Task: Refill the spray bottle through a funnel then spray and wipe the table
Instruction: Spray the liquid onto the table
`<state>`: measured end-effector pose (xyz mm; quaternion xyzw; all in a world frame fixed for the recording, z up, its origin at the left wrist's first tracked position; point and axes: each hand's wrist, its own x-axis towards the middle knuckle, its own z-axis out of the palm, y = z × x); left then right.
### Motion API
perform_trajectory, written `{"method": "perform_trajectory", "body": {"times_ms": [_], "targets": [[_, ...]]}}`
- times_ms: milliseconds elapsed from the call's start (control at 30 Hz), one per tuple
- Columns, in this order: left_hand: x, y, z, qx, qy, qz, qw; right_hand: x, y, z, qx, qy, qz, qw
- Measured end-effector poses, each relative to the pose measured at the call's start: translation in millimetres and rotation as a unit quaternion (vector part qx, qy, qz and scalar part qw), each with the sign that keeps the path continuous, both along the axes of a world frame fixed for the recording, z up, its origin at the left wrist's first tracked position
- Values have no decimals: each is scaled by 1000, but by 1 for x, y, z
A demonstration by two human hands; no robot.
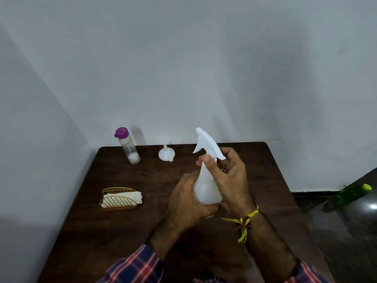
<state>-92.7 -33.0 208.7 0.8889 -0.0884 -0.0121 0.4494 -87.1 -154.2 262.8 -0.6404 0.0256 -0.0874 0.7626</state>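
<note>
From my seat, far left on the dark wooden bench (pixel 122 231) I see a clear bottle with a purple cap (pixel 127 146), upright near the back edge by the wall. Nearer me on that side sits a gold wire holder (pixel 118 201) with a folded white cloth (pixel 130 196) lying between its two arched sides. Back toward the middle, the small white funnel (pixel 166 153) rests mouth-down on the bench, spout pointing up, well apart from both bottles.

Next comes my left hand (pixel 187 207), its fingers wrapped round the lower body of the white spray bottle (pixel 207 184), which I hold upright above the bench at centre. The trigger head (pixel 208 145) is on the bottle, nozzle facing left. My right hand (pixel 230 176) grips the neck just under that head, thumb across the front, fingers closed round the back. A yellow thread band (pixel 244 221) hangs at the right wrist; plaid sleeves (pixel 134 266) show at the bottom.

Far right, on the floor beside the bench, stands a green bottle (pixel 354 194).
</note>
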Motion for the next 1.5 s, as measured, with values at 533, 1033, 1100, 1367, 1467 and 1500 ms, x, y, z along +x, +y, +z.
{"method": "perform_trajectory", "body": {"times_ms": [533,1033,1100,1367,1467,1500], "targets": [[0,-1,-2,-2,1,37,999,7,-2,-5,-23,9,40,999],[21,26,2,-256,258,-190,912,20,-31,-9,135,4,146,980],[16,14,-5,-227,207,-136,942,21,-28,-16,86,15,86,992],[-4,-23,-15,-92,79,61,991,21,-5,-28,-40,36,-100,993],[0,-14,-14,-104,95,-3,990,22,-18,-27,44,37,-45,997],[1,-7,-15,-123,111,-42,985,21,-23,-29,70,29,-19,997]]}}
